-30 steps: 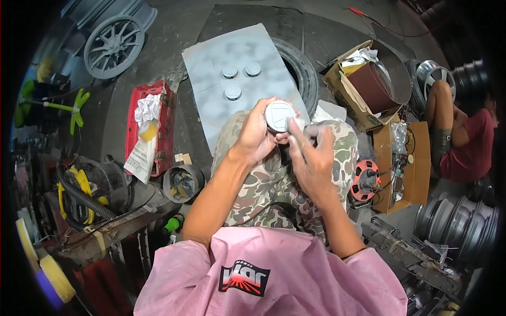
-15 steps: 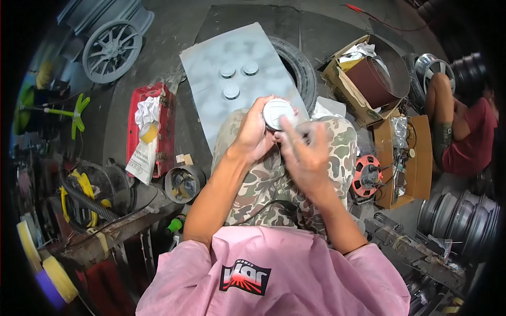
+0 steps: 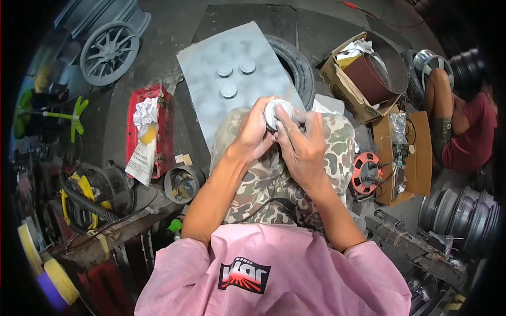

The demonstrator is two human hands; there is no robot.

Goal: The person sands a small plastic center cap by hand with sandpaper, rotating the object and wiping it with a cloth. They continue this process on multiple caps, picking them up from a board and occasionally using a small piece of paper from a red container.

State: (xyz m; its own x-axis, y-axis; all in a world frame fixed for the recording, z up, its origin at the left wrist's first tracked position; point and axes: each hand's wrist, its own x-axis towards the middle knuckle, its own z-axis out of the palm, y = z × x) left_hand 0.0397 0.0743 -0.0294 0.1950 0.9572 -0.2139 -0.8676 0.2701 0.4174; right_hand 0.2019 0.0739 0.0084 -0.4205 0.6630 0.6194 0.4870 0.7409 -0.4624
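A round grey wheel centre cap (image 3: pixel 271 117) is held above my lap in my left hand (image 3: pixel 251 132), whose fingers wrap around its side. My right hand (image 3: pixel 304 150) comes in from the other side, its index finger pressed on the cap's face and its thumb near the lower rim. Something grey shows between its fingers, too small to name. Beyond my knees, three similar caps (image 3: pixel 228 91) lie on a grey-sprayed board (image 3: pixel 205 66). The board rests partly over a tyre (image 3: pixel 303 68).
To the left are a red toolbox (image 3: pixel 165 126) with tape and paper, a metal can (image 3: pixel 183 184) and a spoked wheel (image 3: pixel 109 54). On the right stand cardboard boxes (image 3: pixel 420 158), a red cable reel (image 3: pixel 366 173) and stacked rims (image 3: pixel 458 216). Another person (image 3: pixel 469 131) sits at far right.
My right hand, blurred beside the cap before, now has its index finger on the cap's face. The cap has tilted slightly in my left hand. The caps on the board have stayed put.
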